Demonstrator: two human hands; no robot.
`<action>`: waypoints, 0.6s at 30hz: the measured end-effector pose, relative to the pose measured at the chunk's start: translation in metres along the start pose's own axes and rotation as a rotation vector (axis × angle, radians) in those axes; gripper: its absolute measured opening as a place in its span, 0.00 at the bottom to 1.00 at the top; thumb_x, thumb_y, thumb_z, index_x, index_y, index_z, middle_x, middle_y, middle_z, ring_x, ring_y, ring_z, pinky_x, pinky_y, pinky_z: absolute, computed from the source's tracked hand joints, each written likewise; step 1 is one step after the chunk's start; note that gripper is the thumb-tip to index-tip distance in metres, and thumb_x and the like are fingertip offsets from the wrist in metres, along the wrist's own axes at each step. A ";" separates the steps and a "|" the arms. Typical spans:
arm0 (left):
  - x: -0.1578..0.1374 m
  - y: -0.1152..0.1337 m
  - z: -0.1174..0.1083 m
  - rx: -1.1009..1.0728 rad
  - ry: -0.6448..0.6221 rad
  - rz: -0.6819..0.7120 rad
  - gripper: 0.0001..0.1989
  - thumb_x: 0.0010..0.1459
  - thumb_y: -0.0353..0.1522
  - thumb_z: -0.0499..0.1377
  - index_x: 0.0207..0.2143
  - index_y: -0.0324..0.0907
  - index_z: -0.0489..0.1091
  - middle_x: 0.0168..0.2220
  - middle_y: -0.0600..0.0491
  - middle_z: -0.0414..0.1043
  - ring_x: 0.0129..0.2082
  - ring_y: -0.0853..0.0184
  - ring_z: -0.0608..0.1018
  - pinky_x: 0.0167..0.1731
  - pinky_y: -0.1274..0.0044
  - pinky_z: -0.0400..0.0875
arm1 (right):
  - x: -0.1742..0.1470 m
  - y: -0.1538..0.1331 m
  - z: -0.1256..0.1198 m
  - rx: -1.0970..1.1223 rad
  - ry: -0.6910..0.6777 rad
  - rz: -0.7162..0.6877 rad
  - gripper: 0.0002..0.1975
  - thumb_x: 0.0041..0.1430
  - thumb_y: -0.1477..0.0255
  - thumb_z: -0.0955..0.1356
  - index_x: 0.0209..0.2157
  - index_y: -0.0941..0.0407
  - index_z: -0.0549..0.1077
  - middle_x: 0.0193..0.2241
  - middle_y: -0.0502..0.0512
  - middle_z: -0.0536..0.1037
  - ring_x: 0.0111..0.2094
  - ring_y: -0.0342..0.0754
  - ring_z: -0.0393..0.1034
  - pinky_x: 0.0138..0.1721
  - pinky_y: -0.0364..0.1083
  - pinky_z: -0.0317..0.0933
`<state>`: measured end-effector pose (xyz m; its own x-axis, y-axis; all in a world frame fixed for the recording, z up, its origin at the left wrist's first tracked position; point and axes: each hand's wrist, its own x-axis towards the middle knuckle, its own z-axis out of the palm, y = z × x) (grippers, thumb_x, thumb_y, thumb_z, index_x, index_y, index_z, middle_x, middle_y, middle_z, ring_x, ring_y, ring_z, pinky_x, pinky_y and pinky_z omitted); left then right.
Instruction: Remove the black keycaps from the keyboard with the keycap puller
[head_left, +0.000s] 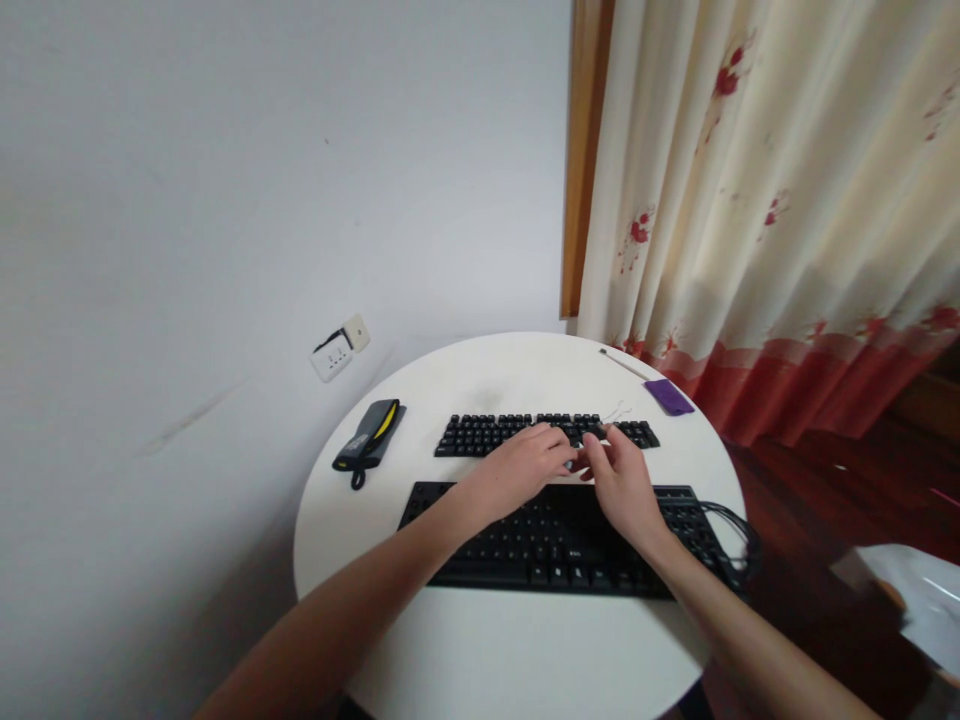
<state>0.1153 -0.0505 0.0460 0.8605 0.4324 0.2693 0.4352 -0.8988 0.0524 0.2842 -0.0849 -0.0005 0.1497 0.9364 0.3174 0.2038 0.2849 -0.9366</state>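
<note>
Left hand (525,464) and right hand (624,488) close together at centre, fingers bent and narrow, cannot tell whether gripping anything, keyboard (510,542) at lower centre beneath the arms, keycaps (478,434) in rows just above it, pouch (367,437) left of centre, white table (525,640).

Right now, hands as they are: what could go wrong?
1. The left hand and right hand are right by the rows of black keys; if those are loose, a brush could scatter them.
2. The cable bunches at the table's right edge; an arm could snag it and drag the nearer keyboard.
</note>
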 end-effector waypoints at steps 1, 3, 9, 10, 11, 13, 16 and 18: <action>0.001 -0.001 0.003 -0.003 0.024 -0.015 0.09 0.68 0.30 0.51 0.44 0.41 0.70 0.44 0.49 0.70 0.46 0.62 0.71 0.51 0.68 0.66 | 0.003 0.000 -0.002 -0.037 -0.002 -0.026 0.16 0.66 0.55 0.62 0.32 0.53 0.62 0.25 0.54 0.76 0.27 0.51 0.73 0.26 0.46 0.65; 0.001 -0.004 0.011 -0.008 0.078 -0.055 0.08 0.68 0.30 0.52 0.45 0.42 0.70 0.46 0.49 0.70 0.48 0.61 0.71 0.51 0.66 0.65 | 0.007 0.000 -0.003 -0.131 -0.008 -0.087 0.15 0.67 0.58 0.61 0.31 0.53 0.63 0.25 0.53 0.76 0.27 0.50 0.72 0.29 0.46 0.64; -0.008 -0.003 0.025 -0.140 0.165 -0.130 0.07 0.64 0.30 0.58 0.44 0.43 0.71 0.50 0.50 0.68 0.52 0.61 0.68 0.55 0.66 0.62 | 0.008 0.015 0.003 -0.225 -0.043 -0.107 0.15 0.68 0.60 0.60 0.30 0.53 0.62 0.22 0.51 0.73 0.24 0.48 0.69 0.27 0.45 0.60; -0.009 -0.003 0.025 -0.172 0.174 -0.143 0.06 0.63 0.29 0.59 0.43 0.44 0.72 0.50 0.50 0.68 0.52 0.61 0.67 0.56 0.66 0.62 | 0.008 0.018 0.003 -0.211 -0.047 -0.096 0.15 0.68 0.59 0.60 0.30 0.53 0.62 0.22 0.51 0.73 0.24 0.48 0.69 0.26 0.45 0.60; -0.010 -0.003 0.026 -0.204 0.184 -0.159 0.07 0.62 0.29 0.59 0.43 0.44 0.72 0.50 0.50 0.67 0.52 0.61 0.67 0.56 0.66 0.62 | 0.008 0.020 0.003 -0.196 -0.049 -0.083 0.15 0.68 0.59 0.60 0.30 0.53 0.62 0.22 0.51 0.73 0.24 0.48 0.70 0.26 0.45 0.60; -0.010 -0.006 0.028 -0.264 0.216 -0.198 0.07 0.61 0.30 0.60 0.42 0.45 0.73 0.50 0.50 0.67 0.53 0.60 0.67 0.56 0.65 0.62 | 0.007 0.024 0.003 -0.169 -0.044 -0.053 0.16 0.67 0.57 0.60 0.31 0.53 0.62 0.21 0.51 0.74 0.23 0.48 0.70 0.26 0.45 0.61; -0.009 -0.017 0.034 -0.326 0.321 -0.298 0.06 0.60 0.31 0.62 0.40 0.45 0.75 0.48 0.49 0.68 0.52 0.59 0.68 0.57 0.64 0.62 | 0.007 0.026 0.002 -0.138 -0.029 -0.013 0.17 0.66 0.54 0.61 0.30 0.53 0.62 0.21 0.53 0.76 0.23 0.49 0.72 0.27 0.45 0.62; -0.009 -0.028 0.041 -0.326 0.395 -0.375 0.05 0.58 0.32 0.64 0.38 0.46 0.76 0.47 0.50 0.68 0.52 0.59 0.68 0.57 0.64 0.61 | 0.006 0.027 0.002 -0.126 -0.009 0.002 0.19 0.66 0.53 0.61 0.30 0.53 0.62 0.23 0.54 0.77 0.24 0.50 0.73 0.28 0.46 0.63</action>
<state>0.1065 -0.0265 0.0028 0.4754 0.7186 0.5075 0.5314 -0.6943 0.4854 0.2888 -0.0713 -0.0245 0.1413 0.9390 0.3137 0.3238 0.2556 -0.9109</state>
